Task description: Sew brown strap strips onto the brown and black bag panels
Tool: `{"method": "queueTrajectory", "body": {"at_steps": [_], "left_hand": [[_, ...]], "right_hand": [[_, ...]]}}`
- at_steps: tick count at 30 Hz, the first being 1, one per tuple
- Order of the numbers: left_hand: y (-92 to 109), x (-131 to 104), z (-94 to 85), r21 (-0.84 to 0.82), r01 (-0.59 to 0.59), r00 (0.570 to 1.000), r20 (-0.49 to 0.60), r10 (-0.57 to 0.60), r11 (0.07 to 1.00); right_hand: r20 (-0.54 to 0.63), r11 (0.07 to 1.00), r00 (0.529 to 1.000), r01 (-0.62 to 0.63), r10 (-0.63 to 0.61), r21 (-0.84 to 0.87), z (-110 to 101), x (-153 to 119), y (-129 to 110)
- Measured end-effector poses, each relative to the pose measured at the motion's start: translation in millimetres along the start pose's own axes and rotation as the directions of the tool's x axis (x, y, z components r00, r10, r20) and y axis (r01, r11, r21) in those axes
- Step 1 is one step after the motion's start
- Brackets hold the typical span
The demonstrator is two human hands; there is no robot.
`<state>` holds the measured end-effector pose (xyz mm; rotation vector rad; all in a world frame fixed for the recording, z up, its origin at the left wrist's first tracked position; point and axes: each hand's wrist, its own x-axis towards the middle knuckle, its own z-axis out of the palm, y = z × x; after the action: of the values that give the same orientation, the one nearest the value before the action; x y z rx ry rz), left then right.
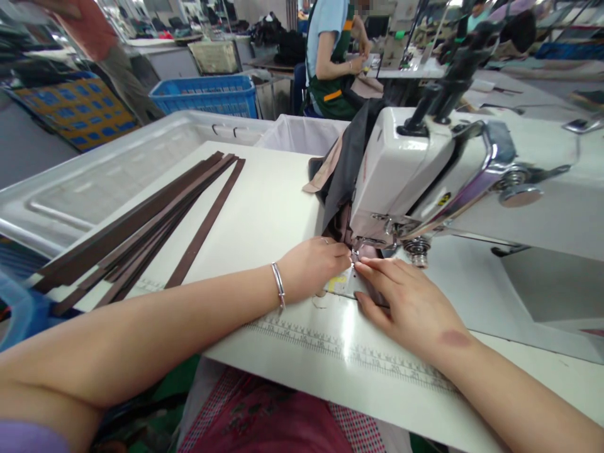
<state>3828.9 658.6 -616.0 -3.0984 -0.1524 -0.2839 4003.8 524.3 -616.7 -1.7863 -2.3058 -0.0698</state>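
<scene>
The white sewing machine head stands just past the fingers of the right hand and blocks the way forward. The metal presser foot sits between the fingertips of both hands, so the gap there is tiny. Past the fingers of the left hand, dark gray cloth gets in the way. Left of those fingers, a hand can pass over the white tabletop until it meets the brown strips.
</scene>
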Motion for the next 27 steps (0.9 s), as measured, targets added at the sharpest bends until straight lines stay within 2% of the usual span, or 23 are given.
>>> {"method": "queueTrajectory", "body": {"at_steps": [8,20,24,27], "left_hand": [[-6,9,2.8,0.0,0.058,0.998,-0.011,-0.058,0.998],[-12,8,2.5,-0.033,0.035,0.999,0.0,-0.035,0.999],[-23,12,-1.5,0.076,-0.067,0.998,0.002,0.067,0.995],[-43,15,-15.1,0.175,-0.127,0.991,-0.005,0.13,0.976]], "right_hand": [[-0.002,0.997,0.997,-0.073,0.073,0.02,4,6,4],[-0.031,0.996,0.996,-0.076,0.078,0.056,7,6,3],[-0.067,0.995,0.994,-0.081,0.085,0.063,10,7,2],[-0.105,0.994,0.991,-0.08,0.087,0.069,13,5,3]]}}
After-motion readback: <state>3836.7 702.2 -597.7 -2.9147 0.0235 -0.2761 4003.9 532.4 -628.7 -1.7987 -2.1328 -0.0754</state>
